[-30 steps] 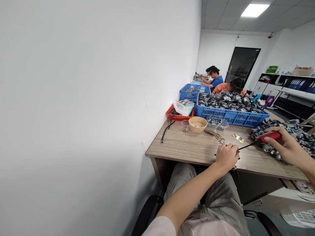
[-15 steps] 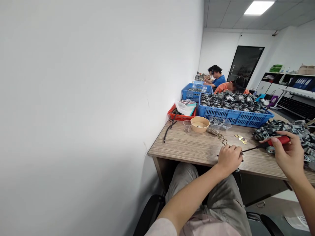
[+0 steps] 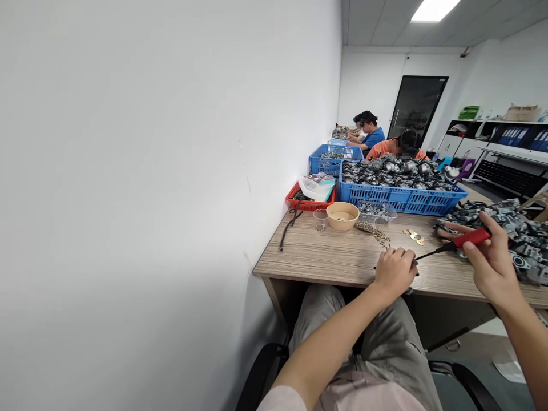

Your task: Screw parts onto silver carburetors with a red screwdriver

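My left hand (image 3: 394, 270) is closed over a dark part at the table's front edge; the part is mostly hidden under the fingers. From the right, my right hand (image 3: 492, 262) holds a screwdriver by its red handle (image 3: 472, 237). The black shaft points left and its tip meets the part beside my left fingers. Just beyond my left hand, small screws (image 3: 379, 235) spill from a clear container. Several gold discs (image 3: 414, 237) lie behind the screwdriver shaft. A heap of metal parts (image 3: 522, 242) sits behind and beside my right hand.
Blue crates (image 3: 398, 197) of metal assemblies stand at the back, near a red basket (image 3: 293, 200). Closer are a round tan bowl (image 3: 343, 222), a clear cup (image 3: 320, 222), a clear tray (image 3: 387, 216) and a black tube (image 3: 286, 233). Other people sit beyond; a wall borders the left.
The view has shifted slightly, so the table and crates appear a little further left. Both hands keep their holds, and the screwdriver tip stays at the part.
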Demonstrator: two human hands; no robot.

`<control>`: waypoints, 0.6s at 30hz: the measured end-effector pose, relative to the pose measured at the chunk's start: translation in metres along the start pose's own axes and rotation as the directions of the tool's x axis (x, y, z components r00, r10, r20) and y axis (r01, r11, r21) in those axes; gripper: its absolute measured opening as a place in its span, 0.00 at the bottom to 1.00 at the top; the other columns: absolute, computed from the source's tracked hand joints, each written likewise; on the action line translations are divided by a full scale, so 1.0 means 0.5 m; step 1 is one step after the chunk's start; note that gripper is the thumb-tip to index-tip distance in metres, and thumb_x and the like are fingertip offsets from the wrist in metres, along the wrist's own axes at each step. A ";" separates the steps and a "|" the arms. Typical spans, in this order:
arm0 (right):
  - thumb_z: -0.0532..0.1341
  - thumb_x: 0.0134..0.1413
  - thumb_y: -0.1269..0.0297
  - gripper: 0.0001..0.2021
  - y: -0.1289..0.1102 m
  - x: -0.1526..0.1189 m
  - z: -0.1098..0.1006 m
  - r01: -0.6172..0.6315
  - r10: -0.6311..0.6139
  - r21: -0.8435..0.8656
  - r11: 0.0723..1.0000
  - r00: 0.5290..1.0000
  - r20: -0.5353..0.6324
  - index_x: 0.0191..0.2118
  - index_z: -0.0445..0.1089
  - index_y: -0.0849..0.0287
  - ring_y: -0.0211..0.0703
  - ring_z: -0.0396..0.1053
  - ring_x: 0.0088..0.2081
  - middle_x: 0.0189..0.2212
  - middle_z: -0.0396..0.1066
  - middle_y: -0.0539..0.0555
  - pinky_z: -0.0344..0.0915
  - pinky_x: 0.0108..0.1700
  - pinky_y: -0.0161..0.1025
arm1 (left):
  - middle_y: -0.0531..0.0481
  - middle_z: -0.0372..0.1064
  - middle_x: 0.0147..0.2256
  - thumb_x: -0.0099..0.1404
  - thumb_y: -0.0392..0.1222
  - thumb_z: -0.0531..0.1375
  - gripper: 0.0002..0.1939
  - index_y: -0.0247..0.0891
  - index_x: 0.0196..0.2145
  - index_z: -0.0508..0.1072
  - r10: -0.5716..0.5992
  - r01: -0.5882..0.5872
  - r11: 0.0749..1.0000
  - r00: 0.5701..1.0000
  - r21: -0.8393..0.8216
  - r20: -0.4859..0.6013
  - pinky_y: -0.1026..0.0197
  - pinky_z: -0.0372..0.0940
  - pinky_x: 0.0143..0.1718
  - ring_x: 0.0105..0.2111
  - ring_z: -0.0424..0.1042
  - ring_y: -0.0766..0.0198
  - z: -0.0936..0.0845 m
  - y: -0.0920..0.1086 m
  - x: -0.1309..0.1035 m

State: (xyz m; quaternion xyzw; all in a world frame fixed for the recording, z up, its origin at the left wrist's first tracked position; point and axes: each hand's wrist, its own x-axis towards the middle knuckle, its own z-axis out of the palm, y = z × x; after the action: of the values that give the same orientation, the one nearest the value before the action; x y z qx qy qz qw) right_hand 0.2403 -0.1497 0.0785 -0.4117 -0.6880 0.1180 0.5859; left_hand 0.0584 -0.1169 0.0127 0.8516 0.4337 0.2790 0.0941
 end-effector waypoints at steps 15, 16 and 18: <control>0.61 0.70 0.53 0.25 0.009 -0.016 0.017 -0.006 0.004 -0.029 1.000 0.999 -0.045 0.67 0.57 0.48 0.52 0.79 0.50 0.44 0.79 0.57 0.75 0.54 0.52 | 0.45 0.75 0.49 0.74 0.39 0.57 0.10 0.38 0.49 0.74 -0.017 0.016 1.000 0.998 0.016 0.060 0.52 0.67 0.53 0.51 0.71 0.52 -0.007 -0.001 -0.001; 0.62 0.69 0.53 0.25 0.010 -0.018 0.017 -0.011 0.006 -0.065 0.998 0.997 -0.076 0.66 0.58 0.50 0.52 0.79 0.49 0.42 0.79 0.57 0.75 0.53 0.51 | 0.44 0.75 0.49 0.73 0.39 0.57 0.10 0.38 0.50 0.73 -0.019 0.018 1.000 0.998 0.017 0.065 0.52 0.67 0.53 0.51 0.71 0.52 -0.008 -0.001 -0.001; 0.63 0.68 0.52 0.25 0.011 -0.023 0.019 -0.045 0.029 -0.128 0.991 0.991 -0.127 0.65 0.60 0.52 0.52 0.80 0.47 0.41 0.79 0.57 0.76 0.51 0.49 | 0.44 0.75 0.49 0.73 0.38 0.57 0.10 0.38 0.50 0.73 -0.024 0.023 1.000 0.997 0.016 0.073 0.52 0.66 0.53 0.51 0.72 0.52 -0.009 -0.001 -0.001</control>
State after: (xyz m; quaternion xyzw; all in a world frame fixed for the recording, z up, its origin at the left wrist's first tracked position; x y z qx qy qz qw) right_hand 0.2338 -0.1511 0.0642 -0.4685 -0.6485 0.0576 0.5972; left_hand 0.0554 -0.1174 0.0163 0.8567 0.4422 0.2433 0.1067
